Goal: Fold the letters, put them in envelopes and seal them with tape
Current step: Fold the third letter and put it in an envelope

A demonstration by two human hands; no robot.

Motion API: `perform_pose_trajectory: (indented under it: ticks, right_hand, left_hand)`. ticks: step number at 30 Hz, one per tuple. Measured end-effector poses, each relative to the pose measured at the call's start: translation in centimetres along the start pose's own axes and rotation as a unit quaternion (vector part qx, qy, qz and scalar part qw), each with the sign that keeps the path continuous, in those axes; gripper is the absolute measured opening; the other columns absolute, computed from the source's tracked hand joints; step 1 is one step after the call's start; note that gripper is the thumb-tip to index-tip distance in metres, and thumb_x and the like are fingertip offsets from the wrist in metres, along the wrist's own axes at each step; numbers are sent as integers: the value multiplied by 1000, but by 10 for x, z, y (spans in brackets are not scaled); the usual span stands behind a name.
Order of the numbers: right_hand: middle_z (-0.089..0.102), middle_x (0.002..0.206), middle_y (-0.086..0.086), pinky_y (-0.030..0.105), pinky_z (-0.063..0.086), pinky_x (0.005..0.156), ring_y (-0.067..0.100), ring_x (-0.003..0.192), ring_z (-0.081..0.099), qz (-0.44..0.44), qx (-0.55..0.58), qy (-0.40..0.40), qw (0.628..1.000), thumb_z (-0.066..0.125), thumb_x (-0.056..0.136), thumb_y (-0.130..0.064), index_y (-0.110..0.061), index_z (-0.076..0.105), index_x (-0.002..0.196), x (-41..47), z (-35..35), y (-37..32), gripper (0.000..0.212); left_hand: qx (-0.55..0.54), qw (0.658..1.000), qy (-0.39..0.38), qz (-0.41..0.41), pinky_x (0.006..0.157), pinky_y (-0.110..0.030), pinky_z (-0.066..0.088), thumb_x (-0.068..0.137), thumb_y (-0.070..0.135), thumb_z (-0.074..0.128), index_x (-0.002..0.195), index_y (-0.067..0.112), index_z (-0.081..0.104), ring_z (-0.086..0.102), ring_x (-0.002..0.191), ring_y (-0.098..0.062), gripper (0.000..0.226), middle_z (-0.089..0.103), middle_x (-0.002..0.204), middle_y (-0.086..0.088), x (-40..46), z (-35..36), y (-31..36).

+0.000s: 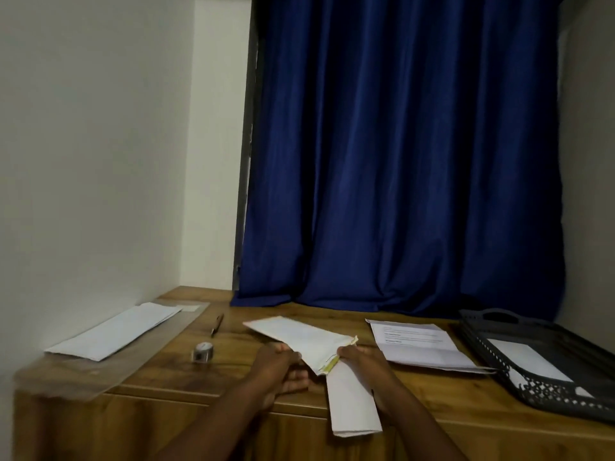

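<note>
A white envelope [301, 337] with a yellow-lined open end lies tilted over the middle of the wooden table [442, 394]. My left hand [278, 369] grips its near edge. My right hand [362, 364] holds a folded white letter [352, 402], whose top end sits at the envelope's open mouth while its lower end hangs past the table's front edge. A roll of clear tape [203, 351] stands left of my hands.
A stack of printed letters [419, 344] lies to the right. A black plastic tray [545, 364] with white envelopes stands at the far right. More white envelopes [113, 331] lie on a clear sheet at the left; a pen [217, 325] lies near the tape. A blue curtain [402, 154] hangs behind.
</note>
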State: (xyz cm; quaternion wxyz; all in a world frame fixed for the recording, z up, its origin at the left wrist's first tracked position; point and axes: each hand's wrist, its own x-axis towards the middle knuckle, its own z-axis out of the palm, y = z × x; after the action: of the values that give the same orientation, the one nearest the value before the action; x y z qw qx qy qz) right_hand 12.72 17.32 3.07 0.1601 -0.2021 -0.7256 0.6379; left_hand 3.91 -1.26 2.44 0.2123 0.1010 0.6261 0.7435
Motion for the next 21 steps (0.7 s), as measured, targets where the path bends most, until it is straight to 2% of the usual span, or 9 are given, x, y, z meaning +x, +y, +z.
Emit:
perform_pose_trajectory:
  ticks: [2, 3, 5, 7, 9, 11, 14, 18, 21]
  right_hand:
    - [78, 75, 7, 24, 53, 50, 22, 65, 75, 26, -10, 12, 1000, 75, 85, -22, -10, 72, 98, 7, 0, -1, 18]
    - [77, 73, 6, 23, 52, 48, 21, 63, 74, 32, -16, 12, 999, 74, 84, -20, -9, 71, 99, 11, 1, -1, 19]
    - [76, 74, 8, 22, 51, 47, 19, 60, 74, 30, -29, 16, 999, 71, 83, -19, -6, 69, 101, 16, 5, 3, 21]
    - [76, 79, 10, 21, 50, 46, 18, 60, 74, 22, -44, 26, 998, 69, 84, -22, -7, 66, 100, 17, 10, 8, 22]
    - [76, 83, 10, 22, 49, 46, 19, 64, 74, 18, -48, 33, 998, 69, 86, -25, -10, 64, 100, 19, 12, 10, 21]
    - [74, 83, 10, 21, 48, 46, 19, 65, 72, 13, -61, 32, 998, 68, 87, -26, -11, 64, 99, 19, 12, 10, 19]
    - [71, 79, 8, 20, 46, 49, 17, 65, 68, 1, -68, 26, 997, 66, 87, -23, -6, 68, 95, 18, 9, 11, 19]
    - [74, 89, 13, 25, 47, 58, 23, 76, 71, -11, -67, 21, 997, 67, 89, -23, -5, 73, 96, 19, 5, 14, 20]
    - [69, 83, 9, 22, 44, 54, 18, 71, 67, -11, -70, 29, 997, 66, 92, -25, -5, 69, 92, 20, 7, 14, 20]
  left_hand:
    - [134, 990, -26, -15, 56, -35, 59, 99, 15, 65, 105, -1, 61, 69, 59, -22, 17, 75, 80, -15, -1, -15, 2]
    - [214, 977, -22, 8, 53, -33, 57, 98, 22, 68, 101, 1, 64, 68, 56, -20, 22, 75, 76, -13, 1, -21, 5]
    - [386, 915, 47, 106, 54, -30, 54, 93, 38, 72, 85, 12, 69, 67, 57, -13, 28, 75, 71, -4, 4, -28, 11]
    - [484, 844, 111, 203, 59, -25, 47, 88, 55, 71, 81, 26, 66, 64, 71, -3, 30, 70, 77, 9, 2, -23, 14]
    - [488, 830, 89, 254, 63, -21, 43, 79, 69, 70, 91, 36, 62, 61, 81, 0, 36, 66, 88, 18, 0, -10, 10]
    - [514, 808, 54, 284, 69, -21, 44, 69, 79, 69, 103, 42, 57, 57, 92, 1, 52, 61, 101, 24, 3, 2, 0]
    - [545, 775, 35, 317, 74, -20, 43, 68, 79, 68, 108, 43, 55, 51, 101, -2, 56, 54, 109, 24, 13, 12, -13]
    - [484, 808, 13, 337, 75, -16, 46, 80, 63, 72, 102, 38, 63, 55, 98, -2, 34, 57, 104, 24, 22, 7, -22]
    - [466, 810, 12, 355, 78, -20, 50, 84, 52, 71, 96, 37, 66, 57, 95, -2, 20, 61, 100, 23, 23, 4, -25]
